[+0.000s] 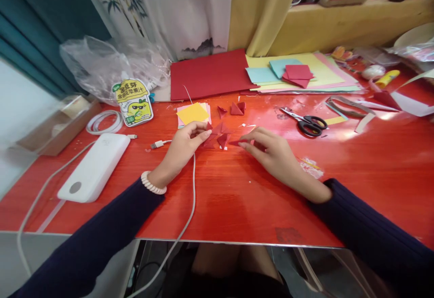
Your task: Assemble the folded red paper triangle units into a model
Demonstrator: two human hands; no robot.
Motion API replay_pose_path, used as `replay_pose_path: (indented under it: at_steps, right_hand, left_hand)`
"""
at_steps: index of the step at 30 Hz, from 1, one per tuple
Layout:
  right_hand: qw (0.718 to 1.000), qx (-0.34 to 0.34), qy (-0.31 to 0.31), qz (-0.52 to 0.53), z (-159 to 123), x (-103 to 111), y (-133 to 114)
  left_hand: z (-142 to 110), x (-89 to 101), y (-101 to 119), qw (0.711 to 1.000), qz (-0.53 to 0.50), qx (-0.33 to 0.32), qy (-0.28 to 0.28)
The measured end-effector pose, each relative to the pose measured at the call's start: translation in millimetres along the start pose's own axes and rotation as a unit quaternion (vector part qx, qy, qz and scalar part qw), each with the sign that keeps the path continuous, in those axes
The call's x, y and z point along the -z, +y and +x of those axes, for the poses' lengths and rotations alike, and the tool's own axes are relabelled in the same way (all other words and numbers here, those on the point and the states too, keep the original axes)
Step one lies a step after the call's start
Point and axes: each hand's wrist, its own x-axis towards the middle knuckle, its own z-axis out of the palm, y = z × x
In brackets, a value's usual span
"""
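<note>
On the red table (237,198), the person's left hand (185,146) pinches the left edge of a cluster of folded red paper pieces (217,136) between thumb and fingertips, a narrow grip closed on the paper. The right hand (271,151) lies just right of that cluster, its fingers pressed together on a single small red folded piece (234,143) whose tip points toward the cluster; this hold too is tight and narrow. The cluster rests on the table surface, just in front of a small stack of square sheets with a yellow one on top (192,113). Two more red folded pieces (237,108) lie beyond the cluster, to its right. Black-handled scissors (307,123) sit well to the right of the cluster. To its left are a white power bank (93,167) with a white cable (162,144) whose plug ends near the left hand. Farther back from the cluster lies a large red sheet (210,74) beside a spread of coloured papers (305,74).
</note>
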Motion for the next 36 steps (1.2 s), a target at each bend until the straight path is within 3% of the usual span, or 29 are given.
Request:
replay_pose_path:
  at_steps: [4,8,12,15,22,27,36]
  right_hand:
    - [0.974,-0.122,0.047,0.188,3,3,-3]
    - [0.932,-0.17,0.036,0.318,3,-1,-6]
    - [0.936,-0.196,-0.004,0.292,3,-2,-11]
    - [0.944,-0.198,0.014,0.264,3,1,-16]
    - [0.95,-0.181,0.027,0.253,0,4,-29]
    - [0.956,-0.175,0.029,0.233,-1,4,-32]
    - [0.969,-0.156,-0.041,0.188,-2,7,-35]
  left_hand:
    - [-1,-2.4,-2,0.998,-0.057,0.011,-0.003]
    - [-3,-3.9,0,0.992,-0.108,0.043,-0.052]
    - [-8,-4.6,5,0.985,-0.118,0.053,-0.112]
    - [-13,-4.7,10,0.985,-0.099,0.041,-0.138]
    - [-18,-8.2,11,0.981,-0.124,0.085,-0.124]
    - [-18,-10.1,10,0.965,-0.188,0.103,-0.151]
    - [-19,-9.8,9,0.942,-0.244,0.138,-0.183]
